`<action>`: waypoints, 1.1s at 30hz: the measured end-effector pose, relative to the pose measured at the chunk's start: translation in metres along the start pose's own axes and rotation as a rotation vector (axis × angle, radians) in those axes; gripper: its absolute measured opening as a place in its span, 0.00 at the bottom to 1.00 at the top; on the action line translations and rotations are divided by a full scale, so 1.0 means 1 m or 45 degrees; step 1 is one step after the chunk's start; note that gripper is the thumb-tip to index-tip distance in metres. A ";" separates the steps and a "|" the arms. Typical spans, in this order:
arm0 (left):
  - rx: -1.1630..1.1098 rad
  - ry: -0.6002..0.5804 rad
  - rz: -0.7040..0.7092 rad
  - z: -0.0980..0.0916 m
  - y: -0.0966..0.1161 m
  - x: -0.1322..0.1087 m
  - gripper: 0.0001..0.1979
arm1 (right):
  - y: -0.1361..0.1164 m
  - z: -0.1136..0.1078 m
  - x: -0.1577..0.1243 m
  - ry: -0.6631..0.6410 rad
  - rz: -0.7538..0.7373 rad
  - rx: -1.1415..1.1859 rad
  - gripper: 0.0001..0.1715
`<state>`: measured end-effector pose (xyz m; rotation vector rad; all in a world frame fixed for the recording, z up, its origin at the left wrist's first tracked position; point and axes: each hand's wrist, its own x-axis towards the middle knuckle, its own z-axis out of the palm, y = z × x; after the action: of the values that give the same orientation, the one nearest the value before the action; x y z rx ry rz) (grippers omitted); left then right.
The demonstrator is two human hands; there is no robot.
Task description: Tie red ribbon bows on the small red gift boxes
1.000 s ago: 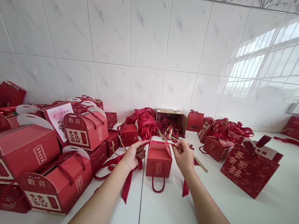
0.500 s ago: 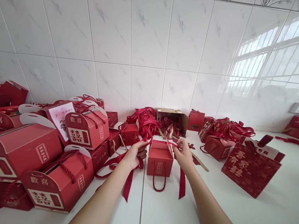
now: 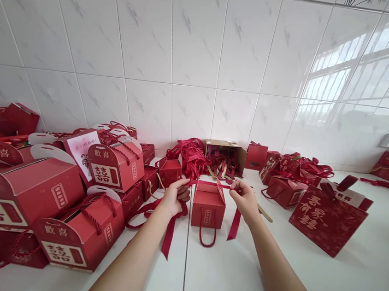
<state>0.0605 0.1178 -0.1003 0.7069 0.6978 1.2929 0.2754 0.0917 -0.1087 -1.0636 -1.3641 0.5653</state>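
A small red gift box (image 3: pixel 207 214) with a twisted red rope handle (image 3: pixel 206 245) stands upright on the white table. Across its top runs a red ribbon (image 3: pixel 210 183), stretched between my two hands. My left hand (image 3: pixel 175 196) pinches it just left of the box, and a long tail hangs below onto the table. To the right of the box, my right hand (image 3: pixel 245 198) is closed on the other side of the ribbon, whose short end (image 3: pixel 234 225) dangles beneath the fingers.
Stacked red boxes (image 3: pixel 115 169) crowd the left side. Behind stand a heap of red ribbons (image 3: pixel 188 158) and an open cardboard box (image 3: pixel 240 157) of tags and ribbon pieces. On the right are tied boxes (image 3: pixel 285 190) and a red gift bag (image 3: pixel 327 219). A tiled wall (image 3: pixel 197 48) rises behind.
My right hand has drawn slightly outward to the right, and the ribbon across the box top is straighter. The hanging right end looks shorter and has swung left.
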 end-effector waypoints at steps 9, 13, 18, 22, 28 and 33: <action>0.220 -0.040 0.051 -0.007 -0.005 0.005 0.25 | 0.013 0.004 0.000 0.236 -0.269 -0.401 0.04; 0.411 -0.059 0.030 -0.012 -0.006 0.005 0.23 | 0.023 0.005 0.001 0.068 -0.143 -0.531 0.05; 0.637 0.005 0.132 -0.015 -0.005 0.007 0.22 | 0.026 0.005 0.002 0.050 -0.039 -0.591 0.05; 0.912 0.184 0.343 -0.010 -0.006 0.005 0.18 | 0.023 0.007 0.001 0.099 -0.002 -0.649 0.05; 1.366 0.576 0.836 0.008 -0.002 -0.011 0.07 | 0.010 0.006 -0.002 0.426 -0.093 -0.576 0.06; 1.775 0.414 0.732 0.019 0.005 -0.023 0.27 | -0.003 0.004 -0.006 0.207 -0.189 -0.233 0.18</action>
<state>0.0698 0.0939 -0.0834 1.9381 1.7936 1.3091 0.2695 0.0861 -0.1099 -1.1186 -1.3562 0.2427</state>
